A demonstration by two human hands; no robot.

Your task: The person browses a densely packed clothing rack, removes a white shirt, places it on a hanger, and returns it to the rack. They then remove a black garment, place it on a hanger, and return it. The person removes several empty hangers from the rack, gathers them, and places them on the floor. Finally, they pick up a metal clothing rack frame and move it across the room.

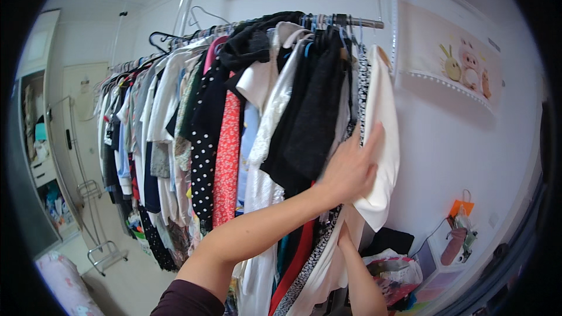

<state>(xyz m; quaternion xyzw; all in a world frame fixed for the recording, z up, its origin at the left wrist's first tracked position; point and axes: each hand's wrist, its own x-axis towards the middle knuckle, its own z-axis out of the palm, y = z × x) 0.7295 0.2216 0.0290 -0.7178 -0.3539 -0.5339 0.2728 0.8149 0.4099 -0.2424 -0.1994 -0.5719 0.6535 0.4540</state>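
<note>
My left hand [352, 171] reaches across to a cream-white garment [384, 162] at the right end of a clothes rail. Its fingers are apart against the cloth, slightly blurred, and no firm hold shows. Just left of the white garment hangs a black-and-white patterned garment [364, 83], partly behind my left hand. My right hand [345, 236] is lower down, mostly hidden in the folds of a pale cream cloth [325, 267]; its grip cannot be seen. Black garments [314, 127] hang beside my left wrist.
A metal rail [371, 23] carries a dense row of clothes, including a polka-dot garment [203, 153] and a red floral one [226, 158]. Bags [393, 270] and a drawer unit [450, 272] stand low by the wall. A metal rack [90, 188] stands left.
</note>
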